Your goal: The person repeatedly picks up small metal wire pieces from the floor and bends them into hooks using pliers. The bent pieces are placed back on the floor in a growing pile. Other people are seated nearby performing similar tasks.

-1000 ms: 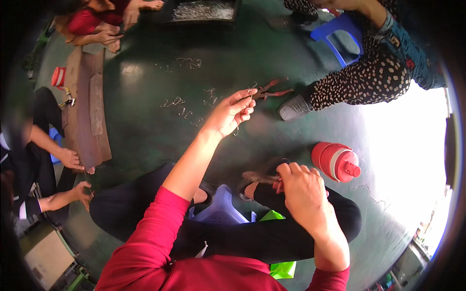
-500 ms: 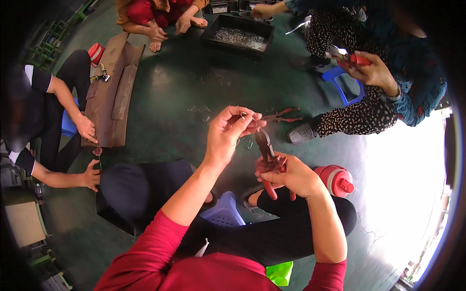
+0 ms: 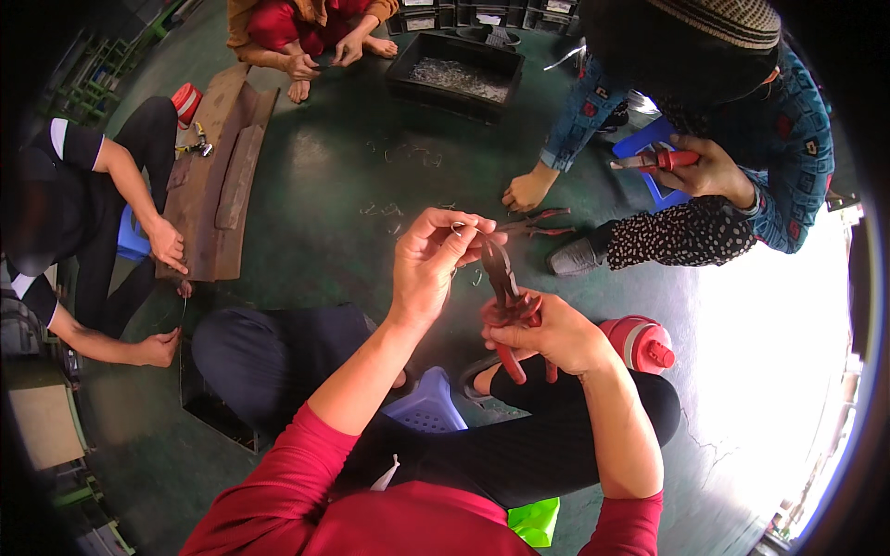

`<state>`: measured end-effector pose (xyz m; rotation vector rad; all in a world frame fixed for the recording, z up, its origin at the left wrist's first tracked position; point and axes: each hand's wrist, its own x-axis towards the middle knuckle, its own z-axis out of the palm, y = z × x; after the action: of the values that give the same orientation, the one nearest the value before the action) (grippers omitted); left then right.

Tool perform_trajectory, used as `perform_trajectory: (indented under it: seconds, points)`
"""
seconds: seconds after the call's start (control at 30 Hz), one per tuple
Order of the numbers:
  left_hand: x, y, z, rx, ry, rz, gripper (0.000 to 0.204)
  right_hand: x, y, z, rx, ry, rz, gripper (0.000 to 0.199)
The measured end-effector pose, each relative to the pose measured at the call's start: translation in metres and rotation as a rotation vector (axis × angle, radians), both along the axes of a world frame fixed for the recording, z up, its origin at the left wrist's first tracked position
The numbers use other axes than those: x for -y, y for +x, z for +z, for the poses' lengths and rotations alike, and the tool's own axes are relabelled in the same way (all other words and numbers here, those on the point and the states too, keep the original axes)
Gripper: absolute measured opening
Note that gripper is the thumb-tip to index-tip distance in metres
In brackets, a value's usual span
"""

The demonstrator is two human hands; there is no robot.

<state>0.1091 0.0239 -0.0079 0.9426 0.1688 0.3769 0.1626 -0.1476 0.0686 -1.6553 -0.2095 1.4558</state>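
Between the thumb and fingers of my left hand is a thin bent metal wire, its curled end showing above the thumb. My right hand is wrapped round the red handles of a pair of pliers. The dark jaws point up and reach the fingertips of my left hand; whether they grip the wire is too small to tell. Just beyond lies a second pair of pliers with red handles, on the green floor. Several small wire pieces are scattered past my left hand.
A black tray of wire pieces stands at the far side. At right, a co-worker holds red-handled pliers and reaches to the floor. Two others sit far left and at the back. A red jug is by my right knee; a purple stool sits below.
The co-worker at right has leaned forward and put a hand down to the floor near the lying pliers. The left co-worker's lower hand has closed and shifted. My hands have barely moved.
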Motion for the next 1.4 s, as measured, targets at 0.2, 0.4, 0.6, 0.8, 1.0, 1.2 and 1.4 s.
perform_trajectory:
  seconds: [0.2,0.4,0.6,0.8,1.0,1.2,1.4]
  points:
    - [-0.002,0.0,-0.003,0.006,-0.082,-0.007,0.007,-0.004,0.004,0.006,0.017,-0.003,0.017,0.036]
    - [0.008,-0.002,-0.011,0.045,-0.145,-0.019,0.007,0.0,-0.002,0.0,0.058,-0.004,0.007,0.034]
    - [-0.001,-0.012,-0.007,-0.094,-0.041,-0.075,0.013,0.005,-0.009,-0.011,0.165,-0.056,-0.064,0.026]
    - [-0.075,-0.024,0.023,-0.32,0.414,-0.263,0.031,-0.005,-0.012,-0.012,0.562,-0.147,-0.006,0.024]
    - [-0.059,-0.03,0.04,-0.41,0.552,-0.438,0.022,-0.013,-0.012,-0.01,0.597,-0.151,0.056,0.023]
    - [-0.045,-0.038,0.036,-0.438,0.441,-0.449,0.027,-0.007,-0.016,-0.02,0.436,-0.041,0.024,0.026]
    - [-0.032,-0.054,0.026,-0.435,0.361,-0.481,0.027,0.006,-0.029,-0.029,0.356,-0.04,0.019,0.026]
